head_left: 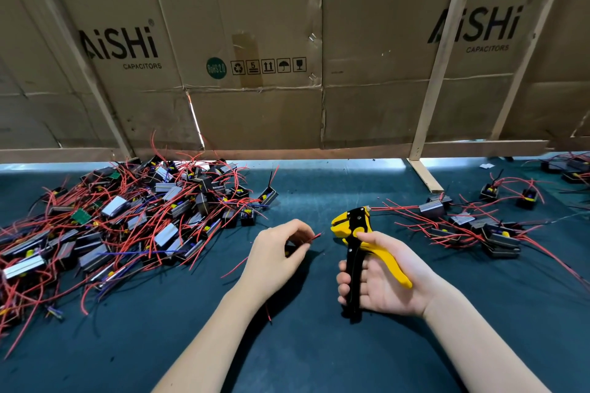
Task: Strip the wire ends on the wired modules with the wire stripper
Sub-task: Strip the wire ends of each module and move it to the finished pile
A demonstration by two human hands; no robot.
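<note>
A large module heap [127,217] is piled left on the mat [319,360], a smaller group [479,226] right, cardboard [255,41] behind.

Left hand [277,252] pinches red wire [314,237] — right hand [380,277] grips stripper [354,233].

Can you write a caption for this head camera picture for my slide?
Left hand pinches a red wire toward the yellow wire stripper held in the right hand.

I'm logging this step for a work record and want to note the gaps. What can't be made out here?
- Module in the left hand: head view, hidden behind the hand.
- Red wire tip: too small to tell whether stripped.
- Left module pile: cut off by the left edge.
- Wire stripper lower handle: partly covered by right hand fingers.
</note>
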